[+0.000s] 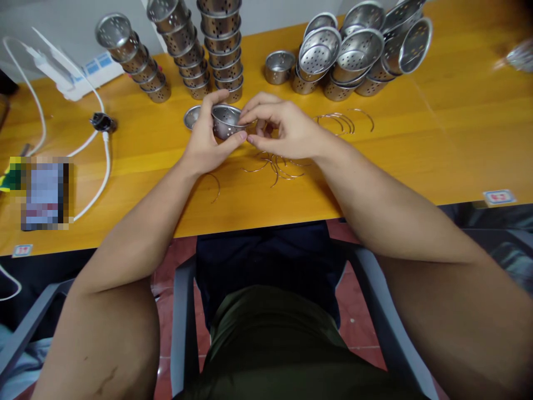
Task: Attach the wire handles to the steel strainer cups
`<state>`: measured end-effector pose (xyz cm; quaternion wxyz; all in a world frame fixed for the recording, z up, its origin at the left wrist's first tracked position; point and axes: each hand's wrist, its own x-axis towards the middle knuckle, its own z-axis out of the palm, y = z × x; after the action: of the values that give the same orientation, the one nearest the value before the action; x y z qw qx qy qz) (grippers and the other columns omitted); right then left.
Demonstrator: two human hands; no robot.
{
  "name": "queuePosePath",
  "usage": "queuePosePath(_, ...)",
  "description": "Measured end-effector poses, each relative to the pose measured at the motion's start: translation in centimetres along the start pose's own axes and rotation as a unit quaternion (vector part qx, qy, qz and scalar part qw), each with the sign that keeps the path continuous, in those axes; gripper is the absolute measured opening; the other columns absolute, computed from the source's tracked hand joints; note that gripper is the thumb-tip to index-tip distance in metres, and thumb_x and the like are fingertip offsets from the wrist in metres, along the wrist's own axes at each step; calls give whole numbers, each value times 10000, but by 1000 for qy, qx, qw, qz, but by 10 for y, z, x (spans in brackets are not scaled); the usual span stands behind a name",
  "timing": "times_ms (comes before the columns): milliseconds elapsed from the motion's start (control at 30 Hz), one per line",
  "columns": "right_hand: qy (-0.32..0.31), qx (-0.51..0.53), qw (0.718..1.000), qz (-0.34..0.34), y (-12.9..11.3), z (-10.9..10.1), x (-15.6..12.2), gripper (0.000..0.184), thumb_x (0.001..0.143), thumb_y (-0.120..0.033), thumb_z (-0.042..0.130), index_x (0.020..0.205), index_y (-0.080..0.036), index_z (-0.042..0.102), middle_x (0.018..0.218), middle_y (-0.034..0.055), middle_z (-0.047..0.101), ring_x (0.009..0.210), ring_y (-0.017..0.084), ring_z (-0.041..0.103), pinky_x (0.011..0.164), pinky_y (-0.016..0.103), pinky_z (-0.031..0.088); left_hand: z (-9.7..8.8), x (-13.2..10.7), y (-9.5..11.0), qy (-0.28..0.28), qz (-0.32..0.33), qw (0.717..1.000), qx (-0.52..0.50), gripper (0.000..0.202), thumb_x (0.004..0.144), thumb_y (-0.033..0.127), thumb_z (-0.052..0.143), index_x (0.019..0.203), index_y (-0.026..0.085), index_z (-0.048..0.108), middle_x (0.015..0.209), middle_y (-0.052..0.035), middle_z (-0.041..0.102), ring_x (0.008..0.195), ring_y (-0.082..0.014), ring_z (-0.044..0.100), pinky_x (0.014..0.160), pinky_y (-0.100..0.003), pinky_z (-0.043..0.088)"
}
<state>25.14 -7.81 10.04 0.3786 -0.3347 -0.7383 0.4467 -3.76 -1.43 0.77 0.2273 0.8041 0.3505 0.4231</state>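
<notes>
Over the yellow counter (437,139), our left hand (204,141) grips a perforated steel cup (225,119); our right hand (287,130), at its 3 o'clock, pinches shut against the rim, with wire rings (277,166) at 6 o'clock.

Left hand (206,141), right hand (289,132) bare; forearms bare past elbows. Left forearm (125,266): thin dark scratch mark near elbow. Torso: dark navy shirt (266,255). Lap: dark olive-green trousers (270,344), smooth fabric, few folds.

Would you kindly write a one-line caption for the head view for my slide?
Left hand holds a perforated steel cup while the right hand pinches its rim, above loose wire rings.
</notes>
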Motion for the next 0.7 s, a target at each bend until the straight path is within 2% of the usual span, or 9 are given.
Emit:
queuePosePath(100,0,-1,1000,8,5,-2,-2,356,948,-281,1136,1129,-321,832,1086,25,818,895,269,750,718,348,646,0,-2,7,-22,8,1000,-3,1201,1004,1145,840,1844,400,415,1852,-80,616,1702,-483,571,1473,-764,421)
queuePosePath(267,-21,-17,1000,-2,11,-7,-4,271,1031,-363,1097,1088,-325,835,869,1,719,844,288,711,736,373,661,-1,-4,14,-31,7,999,-1,1282,961,1216,822,1836,375,412,1866,-88,583,1724,-479,506,1480,-746,378)
queuePosePath(333,-16,-20,1000,-3,8,-7,-5,277,1037,-395,1102,1066,-327,835,905,28,742,933,322,749,769,391,681,-2,-3,14,-41,15,999,0,1289,1006,1209,789,1849,332,360,1878,-90,560,1727,-454,474,1491,-739,340)
queuePosePath(433,6,-48,999,-14,1,-6,-5,305,1004,-387,1126,1039,-334,827,1138,83,815,1132,359,781,812,398,708,-1,-2,12,-65,23,998,-2,1301,1051,1188,767,1876,315,265,1828,-83,592,1782,-447,406,1521,-733,273)
queuePosePath(500,16,-72,997,-29,0,-6,-5,317,984,-368,1137,1034,-335,826,1250,90,810,1157,354,772,837,405,714,3,-1,7,-62,12,998,-1,1304,1038,1188,772,1890,350,251,1833,-84,597,1795,-454,424,1522,-740,314)
queuePosePath(567,28,-98,993,-52,5,-11,-3,284,1006,-364,1115,1061,-335,838,1307,89,788,1113,337,746,879,420,704,9,-1,-1,-35,3,999,-15,1328,963,1236,767,1894,422,283,1863,-80,592,1757,-465,505,1482,-756,435)
queuePosePath(633,48,-142,985,-84,15,-23,0,192,1077,-351,1043,1109,-328,855,1328,95,773,1075,318,705,937,427,671,14,0,-12,-9,-2,999,-40,1350,877,1273,775,1890,505,320,1892,-70,589,1700,-482,586,1406,-782,550)
queuePosePath(700,71,-205,970,-107,29,-42,4,91,1148,-289,949,1138,-304,860,1261,98,771,1039,289,658,984,413,611,15,1,-23,5,-9,999,-52,1344,830,1280,790,1874,554,356,1908,-73,587,1669,-503,624,1337,-813,603)
